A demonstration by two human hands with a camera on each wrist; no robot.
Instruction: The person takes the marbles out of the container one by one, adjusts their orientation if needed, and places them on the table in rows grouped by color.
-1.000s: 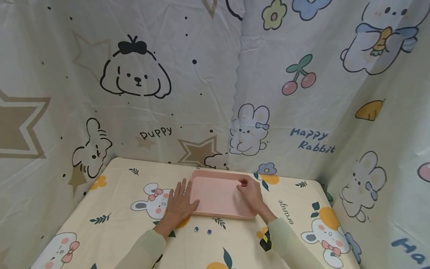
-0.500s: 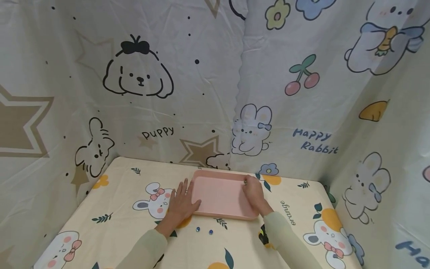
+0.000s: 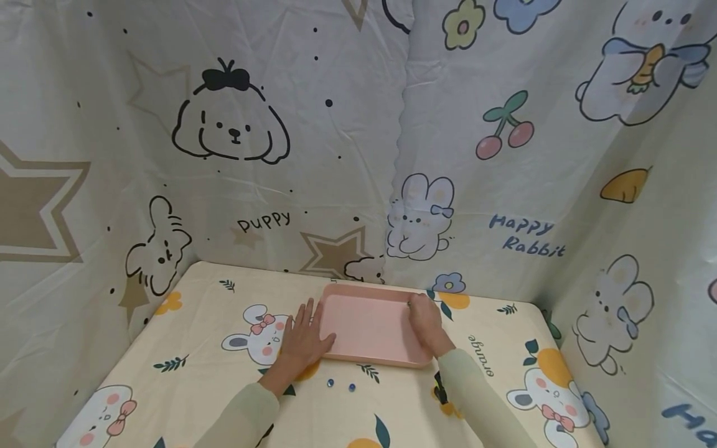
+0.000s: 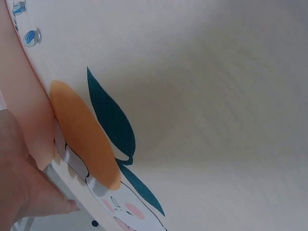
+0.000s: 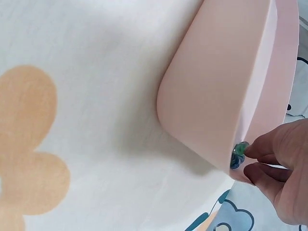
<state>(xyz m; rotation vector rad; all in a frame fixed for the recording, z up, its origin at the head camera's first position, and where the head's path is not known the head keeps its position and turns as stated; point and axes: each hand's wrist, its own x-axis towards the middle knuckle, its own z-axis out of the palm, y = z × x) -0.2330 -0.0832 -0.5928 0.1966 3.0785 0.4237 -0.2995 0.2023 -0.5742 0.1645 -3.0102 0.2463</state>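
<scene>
A shallow pink tray [image 3: 364,326] lies on the patterned cloth near the back wall. My left hand [image 3: 301,339] rests at its left end, fingers straight and spread, thumb over the near corner. At the right end my right hand [image 3: 427,320] reaches over the rim with curled fingers. The right wrist view shows its thumb and a fingertip pinching a green glass marble [image 5: 241,148] and a blue one [image 5: 237,161] just inside the tray's corner. Two more blue-tinted glass marbles [image 3: 330,383] lie on the cloth in front of the tray.
The table [image 3: 190,398] bears a cream cloth printed with rabbits, oranges and leaves. Behind it and at both sides hangs a pale curtain [image 3: 336,155] with cartoon animals, close to the tray's far edge.
My right hand has moved slightly right, from over the tray's inside to its right rim, and turned a little. The left hand, tray and the marbles on the cloth stay in place.
</scene>
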